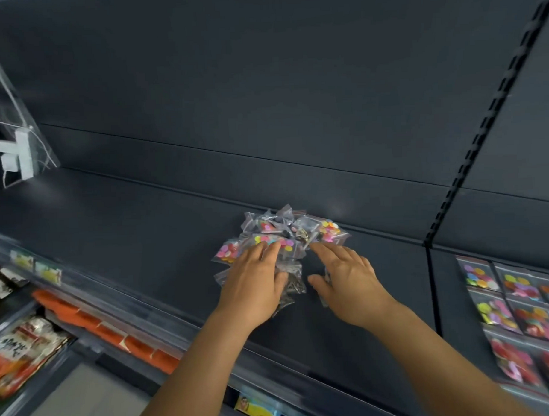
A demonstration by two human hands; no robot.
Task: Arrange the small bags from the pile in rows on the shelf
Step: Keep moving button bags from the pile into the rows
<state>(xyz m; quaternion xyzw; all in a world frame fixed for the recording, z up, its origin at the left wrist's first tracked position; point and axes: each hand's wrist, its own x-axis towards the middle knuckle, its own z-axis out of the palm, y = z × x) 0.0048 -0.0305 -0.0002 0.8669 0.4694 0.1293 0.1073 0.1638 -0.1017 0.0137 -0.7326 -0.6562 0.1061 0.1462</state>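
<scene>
On the dark shelf (162,230), against its back edge, we see the pile of small bags (277,235). Our left hand (254,283) rests flat on the pile, fingers together; our right hand (347,273) touches its edge, fingers straight, slightly spread. Arranged bags (516,308) lie in rows at right.

The left hand (254,280) covered the near part of the pile (280,235), the rows of bags (516,311) were cut by the right edge, and the price labels (35,266) on the shelf front were too blurred to read.
</scene>
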